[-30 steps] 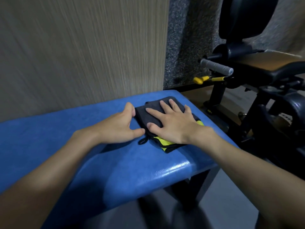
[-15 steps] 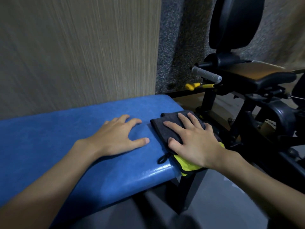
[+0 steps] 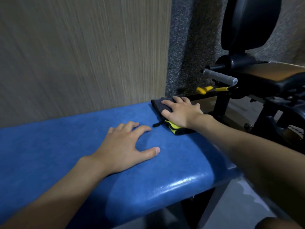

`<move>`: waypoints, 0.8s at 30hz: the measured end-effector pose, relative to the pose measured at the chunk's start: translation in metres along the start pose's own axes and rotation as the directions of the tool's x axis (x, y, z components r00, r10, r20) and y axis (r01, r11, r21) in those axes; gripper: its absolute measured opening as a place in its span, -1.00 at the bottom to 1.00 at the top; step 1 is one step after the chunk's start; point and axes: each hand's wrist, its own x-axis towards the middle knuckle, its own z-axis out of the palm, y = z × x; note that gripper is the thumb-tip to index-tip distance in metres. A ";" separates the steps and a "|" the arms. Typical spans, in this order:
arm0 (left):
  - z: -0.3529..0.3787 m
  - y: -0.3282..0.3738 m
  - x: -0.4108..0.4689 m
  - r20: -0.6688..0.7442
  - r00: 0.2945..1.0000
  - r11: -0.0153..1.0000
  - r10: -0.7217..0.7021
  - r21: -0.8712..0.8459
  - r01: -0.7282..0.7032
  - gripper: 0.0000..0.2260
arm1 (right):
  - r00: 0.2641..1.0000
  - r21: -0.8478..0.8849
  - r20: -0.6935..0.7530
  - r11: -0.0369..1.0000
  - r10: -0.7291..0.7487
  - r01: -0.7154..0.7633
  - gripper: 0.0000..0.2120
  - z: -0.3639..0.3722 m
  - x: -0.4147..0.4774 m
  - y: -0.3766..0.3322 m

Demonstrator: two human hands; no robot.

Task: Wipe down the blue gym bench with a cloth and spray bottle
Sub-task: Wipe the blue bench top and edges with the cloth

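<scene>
The blue padded gym bench runs from the left edge to its rounded right end. A folded dark grey cloth with a yellow underside lies at the bench's far right corner. My right hand presses flat on the cloth with fingers spread. My left hand rests on the bare blue pad nearer to me, fingers spread, holding nothing. No spray bottle is in view.
A wood-grain wall panel stands right behind the bench. To the right is a black exercise machine with a grey handle and yellow-tipped pins. Grey floor lies below the bench's end.
My right hand has slid the cloth along the bench's right end toward the far corner by the wall. My left hand has let go of the cloth and now rests on the pad.
</scene>
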 end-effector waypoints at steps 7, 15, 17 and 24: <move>0.004 -0.001 0.002 -0.005 1.000 1.000 0.013 0.028 -0.013 -0.12 | 0.997 0.015 0.006 0.996 0.083 -0.083 -0.43 -0.005 0.030 -0.014; 0.002 0.000 0.000 0.005 1.000 0.999 0.016 0.032 -0.016 -0.11 | 0.997 0.003 0.075 0.999 0.034 -0.034 -0.46 -0.004 -0.025 -0.005; -0.001 0.002 0.000 0.015 1.000 0.999 0.012 0.041 -0.012 -0.12 | 0.997 -0.018 0.067 1.000 0.025 -0.024 -0.46 -0.005 -0.050 0.000; -0.005 0.002 0.003 0.032 0.999 0.993 0.031 0.112 -0.035 -0.15 | 1.000 -0.065 -0.002 0.998 0.008 -0.009 -0.19 0.002 -0.141 0.007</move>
